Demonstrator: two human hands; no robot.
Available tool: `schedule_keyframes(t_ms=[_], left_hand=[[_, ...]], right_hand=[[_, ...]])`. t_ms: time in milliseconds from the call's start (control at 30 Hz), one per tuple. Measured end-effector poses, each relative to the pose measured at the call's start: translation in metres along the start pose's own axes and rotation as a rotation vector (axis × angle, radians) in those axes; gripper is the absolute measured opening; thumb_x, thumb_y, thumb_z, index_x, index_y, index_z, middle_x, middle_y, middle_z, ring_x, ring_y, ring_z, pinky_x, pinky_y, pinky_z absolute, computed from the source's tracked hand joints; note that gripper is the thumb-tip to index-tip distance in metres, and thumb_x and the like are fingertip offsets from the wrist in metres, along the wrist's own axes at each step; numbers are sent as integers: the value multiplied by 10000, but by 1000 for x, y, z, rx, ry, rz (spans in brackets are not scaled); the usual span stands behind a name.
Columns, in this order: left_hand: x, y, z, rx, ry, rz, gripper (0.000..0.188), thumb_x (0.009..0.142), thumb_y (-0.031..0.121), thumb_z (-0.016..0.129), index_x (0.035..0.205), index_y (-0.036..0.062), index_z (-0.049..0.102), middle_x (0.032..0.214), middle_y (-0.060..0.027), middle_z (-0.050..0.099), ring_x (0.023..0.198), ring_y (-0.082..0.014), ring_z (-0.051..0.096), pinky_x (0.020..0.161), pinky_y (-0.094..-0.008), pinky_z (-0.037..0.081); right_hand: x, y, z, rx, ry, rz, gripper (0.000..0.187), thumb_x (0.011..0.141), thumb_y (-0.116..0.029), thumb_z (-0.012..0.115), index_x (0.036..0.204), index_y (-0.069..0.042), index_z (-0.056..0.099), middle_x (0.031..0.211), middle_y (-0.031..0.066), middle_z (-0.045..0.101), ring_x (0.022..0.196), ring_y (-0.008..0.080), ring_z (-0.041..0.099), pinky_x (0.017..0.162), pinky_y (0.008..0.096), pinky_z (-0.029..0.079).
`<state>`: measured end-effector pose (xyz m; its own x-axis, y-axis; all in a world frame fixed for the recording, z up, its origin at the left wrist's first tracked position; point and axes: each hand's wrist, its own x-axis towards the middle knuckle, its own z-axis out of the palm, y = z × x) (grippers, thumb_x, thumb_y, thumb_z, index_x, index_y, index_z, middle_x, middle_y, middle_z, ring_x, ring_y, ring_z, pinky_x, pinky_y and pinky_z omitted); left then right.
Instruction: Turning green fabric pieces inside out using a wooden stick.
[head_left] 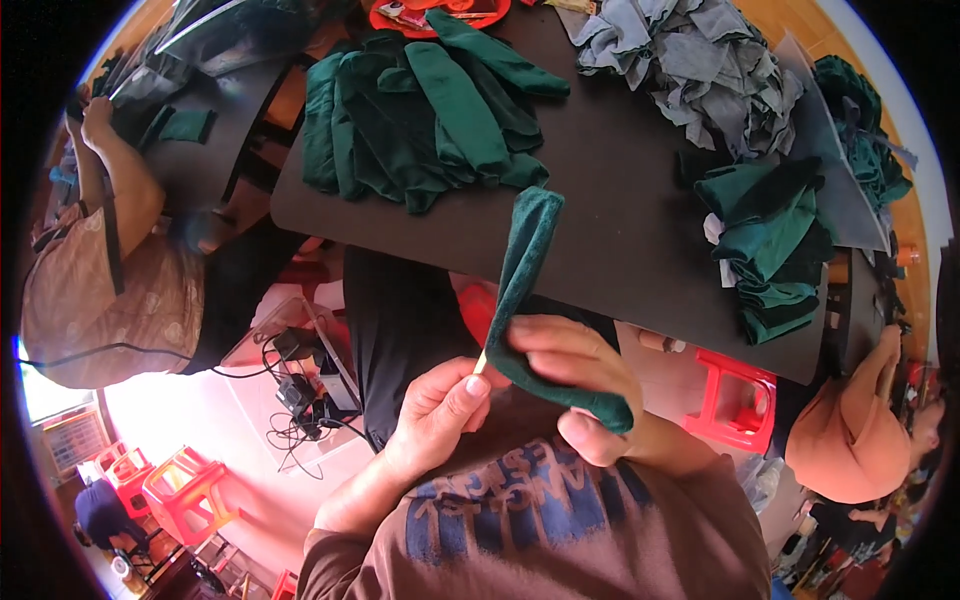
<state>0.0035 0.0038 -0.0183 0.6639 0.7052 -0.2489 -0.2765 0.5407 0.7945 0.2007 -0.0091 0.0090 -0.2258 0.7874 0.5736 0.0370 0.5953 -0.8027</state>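
In front of my chest, my left hand [443, 408] pinches a thin pale stick [481, 362] between thumb and fingers. The stick's upper part is hidden by a narrow dark green velvet piece [522, 255], which looks like a sewn tube. One end of the velvet stands up toward the table; the other bends off to the right. My right hand [580, 370] is curled round that bent part, with the thumb close to its tip. Beyond my hands, a pile of similar green velvet pieces [400, 130] lies on the dark table [610, 240].
Grey cloth pieces [700, 75] are heaped at the far right, with folded green velvet [770, 230] nearer. A red tray [440, 14] sits at the back. People work at left [120, 260] and right [850, 440]. Red stools [735, 400] and a clear bin with cables [300, 375] stand below.
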Motion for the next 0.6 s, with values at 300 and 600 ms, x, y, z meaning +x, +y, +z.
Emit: schedule_keyframes(t_ms=[300, 600], left_hand=[[0, -1, -7, 757, 196, 372, 145, 833, 83, 571, 915, -34, 599, 677, -86, 577, 541, -156, 547, 501, -264, 437], [4, 3, -9, 1055, 69, 602, 165, 753, -5, 586, 916, -28, 577, 679, -124, 588, 523, -231, 560, 491, -291, 450]], right_hand=[[10, -15, -3, 358, 340, 473, 596, 805, -322, 619, 1234, 26, 395, 1196, 134, 481, 1084, 184, 468, 944, 308, 331], [30, -25, -9, 274, 205, 532, 253, 892, -206, 508, 959, 23, 591, 927, 115, 617, 876, 179, 589, 759, 278, 448]])
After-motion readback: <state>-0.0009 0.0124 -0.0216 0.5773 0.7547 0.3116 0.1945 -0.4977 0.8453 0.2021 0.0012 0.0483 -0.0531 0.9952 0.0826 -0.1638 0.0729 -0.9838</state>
